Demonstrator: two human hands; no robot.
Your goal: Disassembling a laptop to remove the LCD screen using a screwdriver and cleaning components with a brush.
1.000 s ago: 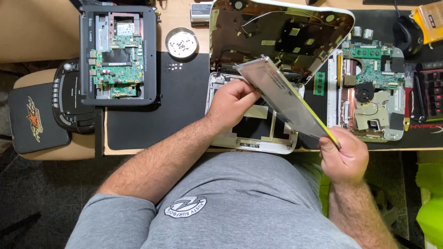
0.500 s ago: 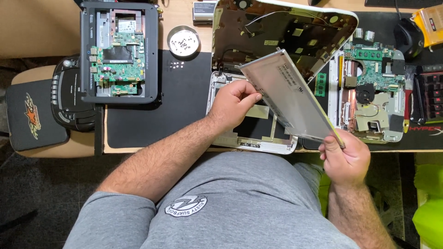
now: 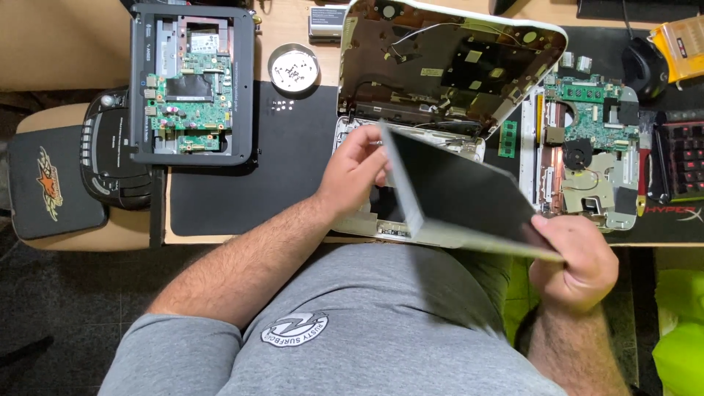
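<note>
A: Panel [image 3: 462, 194] — where is it held?
B: Above the laptop [image 3: 440, 81], tilted; its upper corner is pinched by the left hand [image 3: 356, 172].
A: And the right hand [image 3: 576, 264]?
B: Closed on the lower corner, below the laptop.

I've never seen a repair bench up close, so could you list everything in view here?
screen panel: 1, dark, held over the desk
white laptop shell: 1, opened, behind the panel
black laptop base: 1, green board inside, far left
loose board: 1, green, right of the shell
metal dish: 1, silver, by the black base
desk mat: 1, black, middle
radio: 1, black, left edge
mouse: 1, black, far right
left hand: on the panel's left edge
right hand: grips the panel's near corner
</note>
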